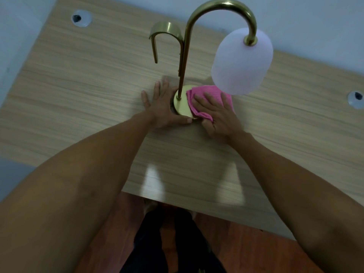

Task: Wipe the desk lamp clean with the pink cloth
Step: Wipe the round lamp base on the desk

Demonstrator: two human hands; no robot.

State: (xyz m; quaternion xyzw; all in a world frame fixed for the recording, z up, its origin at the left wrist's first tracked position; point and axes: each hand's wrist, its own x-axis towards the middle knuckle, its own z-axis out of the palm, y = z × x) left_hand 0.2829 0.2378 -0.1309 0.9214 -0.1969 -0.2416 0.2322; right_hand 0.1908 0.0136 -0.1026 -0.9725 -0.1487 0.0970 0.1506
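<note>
Brass-coloured metal makes up the desk lamp [184, 62]: a round base, a thin upright stem that arches over to the right, and a frosted white shade [242, 62] hanging from the arch's end. A second, shorter brass hook [165, 34] curves off to the left. It stands mid-desk on the pale wood-grain desk [78, 85]. I see my right hand [218, 115] pressing the pink cloth [204, 95] flat onto the right half of the base, fingers spread, thumb tucked under the cloth's near edge. My left hand [163, 109] lies open on the desk against the base's left rim (holding nothing, thumb along the near edge).
</note>
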